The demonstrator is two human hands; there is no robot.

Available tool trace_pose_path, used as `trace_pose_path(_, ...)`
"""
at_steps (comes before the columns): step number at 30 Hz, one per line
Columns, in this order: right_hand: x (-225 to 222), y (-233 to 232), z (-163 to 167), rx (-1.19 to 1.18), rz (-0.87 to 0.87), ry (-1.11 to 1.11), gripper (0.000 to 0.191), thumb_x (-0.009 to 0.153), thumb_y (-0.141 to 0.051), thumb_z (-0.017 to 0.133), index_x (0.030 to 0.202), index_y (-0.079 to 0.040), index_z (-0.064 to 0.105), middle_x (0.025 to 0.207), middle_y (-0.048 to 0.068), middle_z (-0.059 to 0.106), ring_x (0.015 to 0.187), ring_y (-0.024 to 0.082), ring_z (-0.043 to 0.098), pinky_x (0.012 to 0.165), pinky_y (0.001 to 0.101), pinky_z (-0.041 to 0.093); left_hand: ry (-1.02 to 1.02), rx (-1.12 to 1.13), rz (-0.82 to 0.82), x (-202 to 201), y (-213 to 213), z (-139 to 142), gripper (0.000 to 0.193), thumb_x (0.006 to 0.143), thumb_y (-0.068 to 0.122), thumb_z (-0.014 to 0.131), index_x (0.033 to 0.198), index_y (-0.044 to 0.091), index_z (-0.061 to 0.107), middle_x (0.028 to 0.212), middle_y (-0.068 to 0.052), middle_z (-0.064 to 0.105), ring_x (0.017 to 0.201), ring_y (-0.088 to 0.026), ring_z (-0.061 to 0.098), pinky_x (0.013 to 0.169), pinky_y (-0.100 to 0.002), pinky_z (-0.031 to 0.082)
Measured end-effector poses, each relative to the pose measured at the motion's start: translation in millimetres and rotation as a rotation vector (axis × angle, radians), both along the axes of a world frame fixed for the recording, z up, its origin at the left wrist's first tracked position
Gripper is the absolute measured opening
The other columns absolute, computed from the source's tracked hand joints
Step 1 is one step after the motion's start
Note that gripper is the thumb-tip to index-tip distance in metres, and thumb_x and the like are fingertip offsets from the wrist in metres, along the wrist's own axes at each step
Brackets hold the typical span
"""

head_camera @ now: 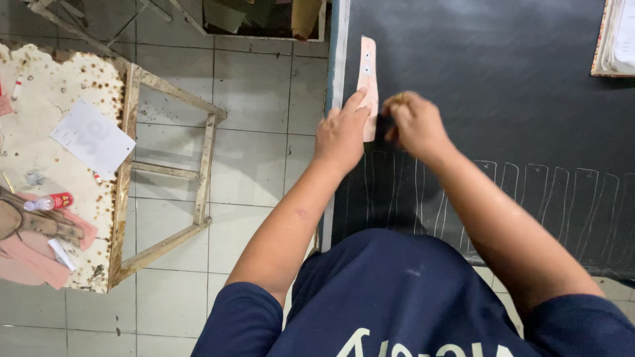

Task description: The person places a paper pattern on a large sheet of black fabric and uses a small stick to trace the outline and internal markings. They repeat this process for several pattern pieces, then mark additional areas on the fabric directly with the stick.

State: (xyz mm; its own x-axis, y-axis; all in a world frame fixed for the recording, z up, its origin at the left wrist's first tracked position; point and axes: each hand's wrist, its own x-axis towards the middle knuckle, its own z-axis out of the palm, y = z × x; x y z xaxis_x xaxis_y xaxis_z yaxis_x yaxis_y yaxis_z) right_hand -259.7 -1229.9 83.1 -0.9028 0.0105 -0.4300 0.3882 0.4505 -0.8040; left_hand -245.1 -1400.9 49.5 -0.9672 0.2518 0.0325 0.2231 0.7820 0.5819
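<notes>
A long pink template strip (367, 73) lies flat on a black sheet (489, 86) that covers the table. My left hand (342, 135) presses its fingers on the strip's near end, holding it down. Just to the right, my right hand (413, 122) is closed around a small marking tool whose tip touches the black sheet beside the strip's edge. Several traced white outlines (529, 192) of the same shape run in a row along the near part of the sheet.
A stained white worktable (59, 86) stands at the left with a paper sheet (92, 137), a small bottle (49, 201) and pink pieces (33, 258). A wooden frame (198, 172) juts from it over the tiled floor (251, 165). A stack of papers (615, 36) lies at the top right.
</notes>
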Motion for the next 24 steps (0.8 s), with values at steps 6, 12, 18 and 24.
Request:
trace_pose_path(6, 18.9, 2.9, -21.1, -0.086, 0.000, 0.249, 0.027, 0.104, -0.016, 0.053, 0.110, 0.003, 0.071, 0.108, 0.007, 0.069, 0.074, 0.014, 0.069, 0.068, 0.0279, 0.056, 0.003, -0.106, -0.029, 3.0, 8.5, 10.1, 0.031, 0.077, 0.018, 0.069, 0.107, 0.009, 0.070, 0.148, -0.004, 0.051, 0.113, -0.032, 0.056, 0.091, -0.049, 0.046)
trace_pose_path(12, -34.9, 27.2, -27.7, 0.184, 0.056, 0.681, 0.027, 0.115, -0.021, 0.062, 0.113, 0.001, 0.077, 0.100, 0.011, 0.066, 0.089, 0.016, 0.063, 0.079, 0.0274, 0.053, 0.078, -0.148, -0.023, -3.4, 7.1, 13.2, 0.019, 0.083, 0.009, 0.069, 0.102, 0.012, 0.070, 0.150, -0.003, 0.052, 0.116, -0.030, 0.056, 0.091, -0.047, 0.045)
trace_pose_path(18, -89.5, 14.5, -25.7, -0.208, 0.009, 0.482, 0.023, 0.111, -0.019, 0.060, 0.124, -0.001, 0.068, 0.105, 0.004, 0.073, 0.092, 0.008, 0.065, 0.080, 0.0223, 0.054, 0.005, -0.134, -0.008, -7.5, 6.6, 20.2, 0.038, 0.076, 0.009, 0.070, 0.113, 0.010, 0.069, 0.150, 0.000, 0.049, 0.110, -0.029, 0.055, 0.084, -0.048, 0.044)
trace_pose_path(24, -102.8, 2.3, -27.4, -0.169, 0.061, 0.484, 0.022, 0.111, -0.016, 0.059, 0.125, -0.001, 0.067, 0.106, 0.005, 0.074, 0.097, 0.009, 0.068, 0.086, 0.0230, 0.056, -0.060, -0.122, 0.004, -9.6, 4.6, 25.1, 0.029, 0.077, 0.012, 0.073, 0.105, 0.013, 0.070, 0.152, 0.003, 0.049, 0.112, -0.027, 0.055, 0.088, -0.048, 0.045)
